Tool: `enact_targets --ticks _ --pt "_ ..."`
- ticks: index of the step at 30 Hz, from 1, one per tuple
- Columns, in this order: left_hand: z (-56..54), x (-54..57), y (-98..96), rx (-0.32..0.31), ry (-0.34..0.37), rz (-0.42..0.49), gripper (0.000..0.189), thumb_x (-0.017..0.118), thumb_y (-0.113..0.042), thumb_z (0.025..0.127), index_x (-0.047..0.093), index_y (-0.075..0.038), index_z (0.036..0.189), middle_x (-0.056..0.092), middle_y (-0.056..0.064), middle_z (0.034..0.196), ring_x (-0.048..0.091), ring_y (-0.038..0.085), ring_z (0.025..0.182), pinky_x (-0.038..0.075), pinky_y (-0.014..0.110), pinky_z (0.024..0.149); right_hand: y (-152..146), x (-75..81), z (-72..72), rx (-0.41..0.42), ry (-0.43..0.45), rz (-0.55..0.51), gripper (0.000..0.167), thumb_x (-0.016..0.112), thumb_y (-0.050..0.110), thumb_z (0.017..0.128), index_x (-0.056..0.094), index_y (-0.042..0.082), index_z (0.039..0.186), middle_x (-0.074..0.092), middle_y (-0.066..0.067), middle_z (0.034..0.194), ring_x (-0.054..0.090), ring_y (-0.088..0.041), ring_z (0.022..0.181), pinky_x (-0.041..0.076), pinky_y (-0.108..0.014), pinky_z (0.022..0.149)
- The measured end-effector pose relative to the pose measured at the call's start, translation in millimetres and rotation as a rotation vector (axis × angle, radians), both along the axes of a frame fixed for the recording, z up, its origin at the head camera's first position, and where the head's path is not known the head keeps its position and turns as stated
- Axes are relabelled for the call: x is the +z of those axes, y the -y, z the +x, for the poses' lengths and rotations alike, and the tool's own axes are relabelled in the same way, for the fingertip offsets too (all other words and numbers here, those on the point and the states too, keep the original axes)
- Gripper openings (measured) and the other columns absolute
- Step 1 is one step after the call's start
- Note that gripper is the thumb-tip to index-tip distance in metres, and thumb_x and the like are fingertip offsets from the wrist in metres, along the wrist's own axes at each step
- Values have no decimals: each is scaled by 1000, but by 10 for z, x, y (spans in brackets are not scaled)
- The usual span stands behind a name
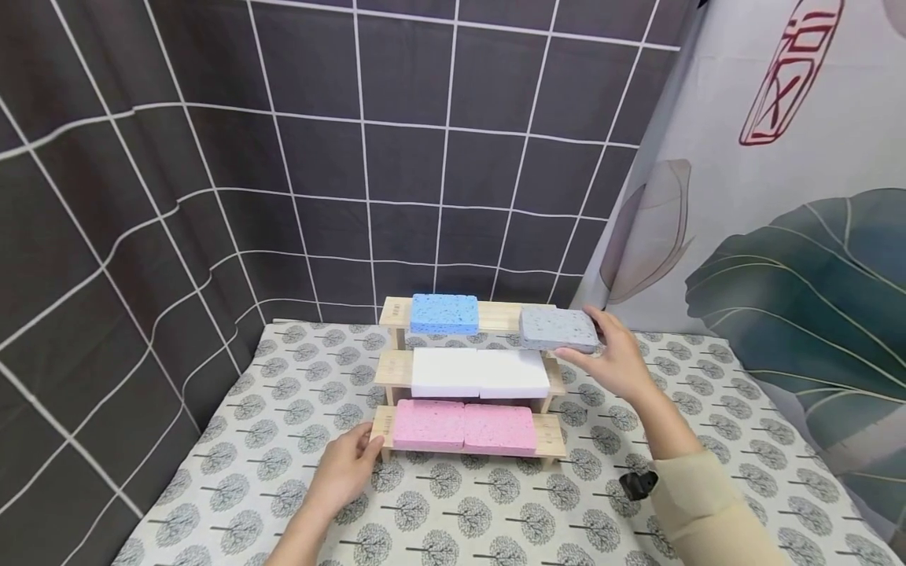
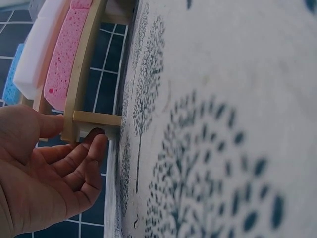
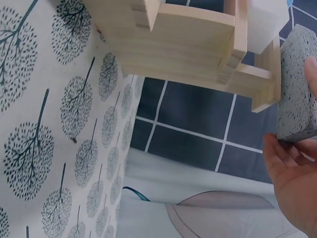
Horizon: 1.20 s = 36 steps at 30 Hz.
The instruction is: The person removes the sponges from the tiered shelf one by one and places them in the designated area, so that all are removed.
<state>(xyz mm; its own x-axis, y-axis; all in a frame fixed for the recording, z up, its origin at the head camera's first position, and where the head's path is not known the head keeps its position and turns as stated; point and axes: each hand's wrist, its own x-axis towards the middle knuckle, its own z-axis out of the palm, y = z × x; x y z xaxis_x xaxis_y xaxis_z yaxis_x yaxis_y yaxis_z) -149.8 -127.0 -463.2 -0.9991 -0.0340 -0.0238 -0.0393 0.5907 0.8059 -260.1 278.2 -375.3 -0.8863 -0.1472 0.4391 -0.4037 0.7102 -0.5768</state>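
Note:
My right hand [image 1: 618,358] grips a grey speckled sponge [image 1: 557,328] by its right end, at the right part of the top tier. In the right wrist view the grey sponge [image 3: 296,82] overlaps the end of that tier. My left hand [image 1: 347,464] holds the left end of the bottom tier of a three-tier wooden rack [image 1: 550,435], the thumb above and fingers below, as the left wrist view shows. A blue sponge [image 1: 443,314] lies on the top tier at left. Two white sponges [image 1: 444,372] fill the middle tier, and two pink sponges [image 1: 429,425] the bottom one.
The rack stands on a tablecloth [image 1: 470,515] printed with grey trees. Behind it hangs a dark curtain with a white grid [image 1: 403,161]. To the right is a pale curtain [image 1: 715,196] with leaf prints and a red seal mark.

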Motion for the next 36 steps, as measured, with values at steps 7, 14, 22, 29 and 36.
enact_targets --ticks 7,14,22,29,36 --pt "-2 9 10 -2 5 4 49 59 -15 101 49 14 139 67 5 85 55 15 64 50 28 58 -101 -24 51 1 12 -17 90 87 27 81 39 -10 148 48 -32 140 54 -47 120 46 -60 101" --pt "-5 4 7 -1 6 1 49 58 -16 102 48 13 140 66 5 83 52 16 60 46 26 51 -219 -48 95 -19 22 -4 91 87 31 82 39 -8 149 45 -33 143 50 -50 125 43 -63 104" --pt "4 -2 7 -2 11 -12 50 59 -17 102 48 12 141 65 5 84 54 16 63 49 29 57 -335 -76 165 -33 24 -32 88 86 26 83 38 -8 149 47 -31 141 52 -49 122 44 -62 102" --pt "-7 -21 6 -10 0 -9 48 58 -14 101 48 14 139 66 4 82 54 15 62 49 27 54 -448 -87 214 -57 22 -19 89 85 28 84 38 -8 150 46 -33 141 49 -52 125 42 -63 104" --pt "4 -20 16 -6 2 -23 49 58 -17 102 48 12 140 65 4 83 54 15 64 49 28 56 -554 -103 250 -79 17 -7 90 85 28 83 37 -8 150 48 -32 138 51 -50 122 43 -65 100"
